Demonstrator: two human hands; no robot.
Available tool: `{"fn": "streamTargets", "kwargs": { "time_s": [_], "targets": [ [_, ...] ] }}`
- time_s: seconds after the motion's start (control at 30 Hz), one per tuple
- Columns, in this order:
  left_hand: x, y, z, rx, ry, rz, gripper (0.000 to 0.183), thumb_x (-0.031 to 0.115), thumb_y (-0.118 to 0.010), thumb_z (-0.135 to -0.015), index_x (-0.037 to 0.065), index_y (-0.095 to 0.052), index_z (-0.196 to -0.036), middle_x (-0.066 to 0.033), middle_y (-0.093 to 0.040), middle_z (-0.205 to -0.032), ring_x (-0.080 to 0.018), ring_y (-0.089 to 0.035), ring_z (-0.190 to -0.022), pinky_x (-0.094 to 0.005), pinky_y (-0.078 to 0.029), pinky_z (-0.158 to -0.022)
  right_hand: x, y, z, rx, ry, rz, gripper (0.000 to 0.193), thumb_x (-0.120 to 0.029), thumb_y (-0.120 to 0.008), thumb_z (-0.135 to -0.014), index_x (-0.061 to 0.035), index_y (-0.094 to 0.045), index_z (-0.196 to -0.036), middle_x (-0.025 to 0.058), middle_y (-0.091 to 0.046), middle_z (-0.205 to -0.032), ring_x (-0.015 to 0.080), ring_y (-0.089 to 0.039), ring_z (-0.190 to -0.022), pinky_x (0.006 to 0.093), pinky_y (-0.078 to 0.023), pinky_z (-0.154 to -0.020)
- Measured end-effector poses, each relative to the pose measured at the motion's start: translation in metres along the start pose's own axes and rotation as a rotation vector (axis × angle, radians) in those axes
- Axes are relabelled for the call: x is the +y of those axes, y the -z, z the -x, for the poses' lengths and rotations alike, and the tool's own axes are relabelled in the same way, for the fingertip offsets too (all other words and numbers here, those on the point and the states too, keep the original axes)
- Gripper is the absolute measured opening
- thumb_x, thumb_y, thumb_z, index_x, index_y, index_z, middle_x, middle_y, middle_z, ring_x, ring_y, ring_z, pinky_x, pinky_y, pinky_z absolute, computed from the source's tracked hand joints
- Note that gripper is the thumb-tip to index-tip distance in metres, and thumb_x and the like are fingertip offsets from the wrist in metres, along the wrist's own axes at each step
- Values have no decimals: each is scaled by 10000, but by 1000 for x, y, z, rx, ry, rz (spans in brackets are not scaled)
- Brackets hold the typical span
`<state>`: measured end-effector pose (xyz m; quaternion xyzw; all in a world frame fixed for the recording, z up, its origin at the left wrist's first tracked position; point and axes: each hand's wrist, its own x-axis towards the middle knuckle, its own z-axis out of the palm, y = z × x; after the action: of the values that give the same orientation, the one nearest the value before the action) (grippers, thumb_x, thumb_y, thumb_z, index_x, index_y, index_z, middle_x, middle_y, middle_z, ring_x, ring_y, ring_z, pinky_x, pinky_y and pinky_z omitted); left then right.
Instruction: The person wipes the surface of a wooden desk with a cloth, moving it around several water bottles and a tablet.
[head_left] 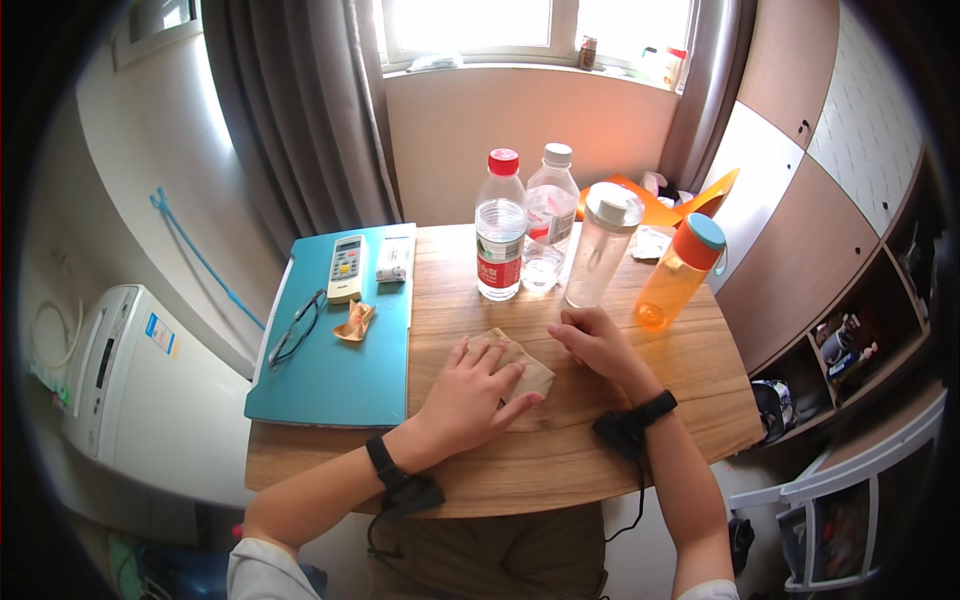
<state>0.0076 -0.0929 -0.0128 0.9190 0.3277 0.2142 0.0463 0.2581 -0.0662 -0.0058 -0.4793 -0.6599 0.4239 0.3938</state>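
A folded piece of brown paper (535,378) lies on the wooden table in front of me. My left hand (468,392) rests flat on it, fingers spread, covering its left part. Just past the paper's right side, my right hand (592,342) is curled into a fist near the table. Nothing shows sticking out of its fingers. Beyond that fist stands a clear bottle with a white lid (600,250), and an orange bottle with a blue-green cap (680,272) stands to its right.
At the left lies a blue folder (340,395) with a remote control (346,268), eyeglasses (297,330), a small white pack (394,260) and a crumpled brown paper piece (354,321). A red-capped water bottle (500,225) and a white-capped one (550,210) stand at the back.
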Motion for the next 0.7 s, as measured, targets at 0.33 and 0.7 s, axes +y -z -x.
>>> {"fn": "streamTargets", "kwargs": {
  "time_s": [0.33,0.7],
  "targets": [
    [-31,17,-27,-242,238,-131,761,687,-477,-982,-4,-626,-1264,-302,-586,-1359,-428,-519,-1343,-557,-330,-1153,1,3,1,-15,-30,-16,457,-261,-632,-1032,-123,-416,-654,-71,-420,-593,28,-408,-511,233,-321,-472],
    [9,14,-23,-309,-256,39,716,647,-476,-1001,23,-571,-1339,-353,-468,-1449,-468,-413,-1422,-627,-264,-1191,4,4,3,-20,-18,-35,449,-256,-635,-1033,-119,-431,-658,-72,-424,-593,22,-398,-520,235,-308,-472]
  ]
}}
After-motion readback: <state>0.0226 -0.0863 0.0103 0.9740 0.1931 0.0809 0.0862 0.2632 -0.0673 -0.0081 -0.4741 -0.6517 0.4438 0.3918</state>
